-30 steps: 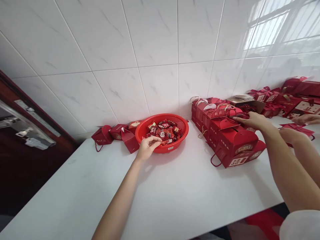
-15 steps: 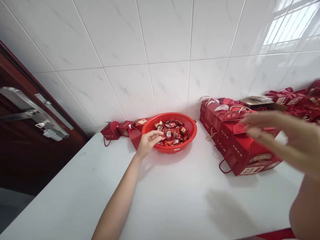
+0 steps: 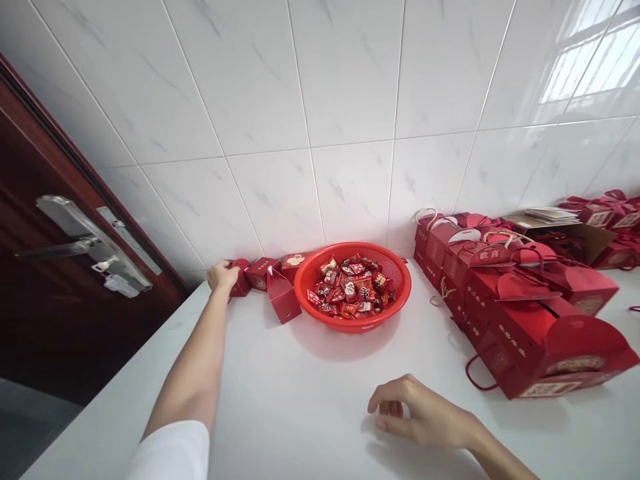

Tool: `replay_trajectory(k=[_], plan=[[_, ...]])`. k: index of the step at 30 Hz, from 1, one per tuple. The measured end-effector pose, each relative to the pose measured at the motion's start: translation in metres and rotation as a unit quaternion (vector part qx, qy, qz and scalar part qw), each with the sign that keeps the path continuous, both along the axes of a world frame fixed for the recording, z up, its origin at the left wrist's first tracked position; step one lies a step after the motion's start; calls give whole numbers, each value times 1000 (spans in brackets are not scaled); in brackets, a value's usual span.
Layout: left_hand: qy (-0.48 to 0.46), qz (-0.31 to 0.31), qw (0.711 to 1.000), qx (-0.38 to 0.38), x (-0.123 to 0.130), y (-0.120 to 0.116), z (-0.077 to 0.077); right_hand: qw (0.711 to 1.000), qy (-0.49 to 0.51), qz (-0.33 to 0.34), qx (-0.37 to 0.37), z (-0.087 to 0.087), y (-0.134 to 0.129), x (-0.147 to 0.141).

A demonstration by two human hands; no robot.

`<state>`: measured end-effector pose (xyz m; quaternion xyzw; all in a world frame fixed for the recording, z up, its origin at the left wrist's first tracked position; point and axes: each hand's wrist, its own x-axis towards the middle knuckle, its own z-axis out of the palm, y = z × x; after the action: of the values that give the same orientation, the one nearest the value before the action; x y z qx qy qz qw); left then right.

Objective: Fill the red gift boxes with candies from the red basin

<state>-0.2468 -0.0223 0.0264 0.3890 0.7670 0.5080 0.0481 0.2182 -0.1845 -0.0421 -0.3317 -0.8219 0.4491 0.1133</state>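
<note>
At the far left by the wall, my left hand is closed around the end of a small red gift box; part of that box is hidden behind the fingers. My right hand hovers low over the white tabletop, palm turned left, fingers loosely curled and parted from the thumb, with nothing in it. Between and beyond the hands stands a red plastic basket, with many wrapped candies inside. More small red boxes stand left of it, among them a tilted one with its top raised.
Larger red gift boxes with cord handles form a row on the right. Behind them are an open cardboard box and more red boxes with ribbons. A tiled wall borders the back; a dark door with a metal handle is at left.
My left hand has moved from the basket's rim leftwards to the far small box and closed on it. My right hand has come down and left from over the large boxes to the tabletop.
</note>
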Motion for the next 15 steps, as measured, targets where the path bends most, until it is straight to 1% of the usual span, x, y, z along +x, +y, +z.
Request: replay_trajectory(k=[4,6,8,10,12,14,15], plan=[[-25,64,998,-11,7,-1,-3,999,19,-30,-37,-8,4,-1],[-39,86,996,6,11,-5,-3,998,22,-38,-46,-12,6,0],[-50,111,992,39,13,-12,1,998,22,-42,-49,-15,7,1],[-58,132,987,76,13,-22,11,997,26,-39,-55,-17,8,1],[-69,140,982,105,13,-34,25,997,33,-35,-61,-19,8,1],[-84,124,978,149,15,-47,43,996,44,-32,-66,-18,8,-1],[-89,99,973,187,19,-54,53,996,50,-32,-66,-18,8,-1]])
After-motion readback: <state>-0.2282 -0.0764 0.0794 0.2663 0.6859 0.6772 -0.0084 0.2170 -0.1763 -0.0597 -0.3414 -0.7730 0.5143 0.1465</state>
